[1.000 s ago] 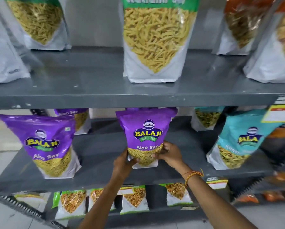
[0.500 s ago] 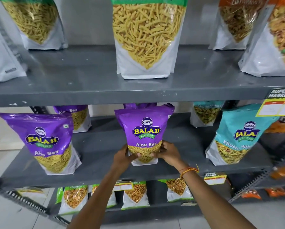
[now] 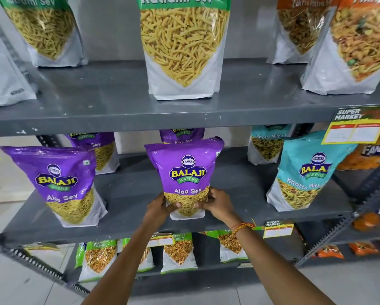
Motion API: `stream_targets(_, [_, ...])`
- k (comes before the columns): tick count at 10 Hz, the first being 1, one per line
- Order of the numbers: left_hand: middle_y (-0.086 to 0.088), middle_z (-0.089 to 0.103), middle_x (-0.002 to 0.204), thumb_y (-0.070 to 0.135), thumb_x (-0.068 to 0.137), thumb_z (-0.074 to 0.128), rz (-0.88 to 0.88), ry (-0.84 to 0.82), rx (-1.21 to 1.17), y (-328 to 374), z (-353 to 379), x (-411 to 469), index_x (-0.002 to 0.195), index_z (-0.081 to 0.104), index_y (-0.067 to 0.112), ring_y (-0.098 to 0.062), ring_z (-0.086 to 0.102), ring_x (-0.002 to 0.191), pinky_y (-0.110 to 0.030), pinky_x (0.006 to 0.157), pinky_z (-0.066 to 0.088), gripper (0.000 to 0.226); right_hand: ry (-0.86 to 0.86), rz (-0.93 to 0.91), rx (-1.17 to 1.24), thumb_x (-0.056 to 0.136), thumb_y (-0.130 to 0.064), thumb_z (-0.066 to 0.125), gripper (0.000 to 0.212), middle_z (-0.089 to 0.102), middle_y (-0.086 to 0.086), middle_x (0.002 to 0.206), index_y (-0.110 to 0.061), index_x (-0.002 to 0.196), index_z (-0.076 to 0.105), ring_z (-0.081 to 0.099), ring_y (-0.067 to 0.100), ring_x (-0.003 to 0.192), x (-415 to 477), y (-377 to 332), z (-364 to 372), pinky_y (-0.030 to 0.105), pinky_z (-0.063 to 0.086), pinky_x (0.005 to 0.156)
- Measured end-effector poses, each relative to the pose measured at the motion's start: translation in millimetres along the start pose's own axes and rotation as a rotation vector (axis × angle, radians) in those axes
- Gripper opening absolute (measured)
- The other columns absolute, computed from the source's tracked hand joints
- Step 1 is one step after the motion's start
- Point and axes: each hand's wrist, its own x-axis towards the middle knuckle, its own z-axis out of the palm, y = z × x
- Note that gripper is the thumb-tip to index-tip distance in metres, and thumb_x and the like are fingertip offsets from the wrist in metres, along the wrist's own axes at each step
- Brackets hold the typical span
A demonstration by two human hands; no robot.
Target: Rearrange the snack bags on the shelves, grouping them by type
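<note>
Middle shelf [image 3: 140,183], left to right: four purple Aloo Sev bags, then two teal Khatta Mitha bags. One Aloo Sev bag [image 3: 59,183] stands at the front left edge with a second [image 3: 101,150] behind it; bare shelf lies between this pair and the centre. The central Aloo Sev bag [image 3: 186,172] stands upright near the front lip, a fourth [image 3: 181,135] behind it. The left hand [image 3: 159,209] and right hand [image 3: 217,203] clasp its lower corners. More open shelf follows, then the front Khatta Mitha bag [image 3: 305,172] and rear one [image 3: 268,144].
</note>
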Motion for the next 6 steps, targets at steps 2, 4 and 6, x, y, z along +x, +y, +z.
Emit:
stream_targets(2, [0.001, 0.057, 0.115, 0.02, 0.077, 0.067, 0.002, 0.004, -0.018, 2.7, 3.9, -2.2, 0.122, 0.047, 0.012, -0.022, 0.056, 0.107, -0.034, 0.092, 0.044, 0.049, -0.013, 0.001, 0.004, 0.064, -0.025, 0.08, 0.046, 0.07, 0.009, 0.11, -0.012, 0.104, 0.062, 0.065, 0.018, 0.091, -1.5, -0.7, 0.7, 0.032, 0.055, 0.081])
stream_targets(4, [-0.006, 0.059, 0.125, 0.026, 0.077, 0.067, 0.016, 0.029, -0.025, -1.0, 5.9, -4.4, 0.121, 0.047, 0.018, -0.028, 0.056, 0.114, -0.042, 0.095, 0.046, 0.049, -0.001, 0.007, 0.014, 0.065, -0.023, 0.08, 0.046, 0.069, 0.012, 0.114, -0.012, 0.105, 0.061, 0.066, 0.022, 0.097, -0.8, 0.0, 2.2, 0.04, 0.055, 0.087])
stream_targets(6, [-0.003, 0.056, 0.126, 0.036, 0.075, 0.067, 0.053, 0.135, 0.053, 3.4, 6.1, -16.2, 0.132, 0.034, 0.017, -0.032, 0.055, 0.115, -0.033, 0.084, 0.044, 0.069, 0.066, -0.016, 0.031, 0.061, -0.041, 0.079, 0.063, 0.067, 0.007, 0.117, -0.019, 0.114, 0.053, 0.063, 0.024, 0.108, -7.9, 3.1, 8.7, 0.045, 0.054, 0.09])
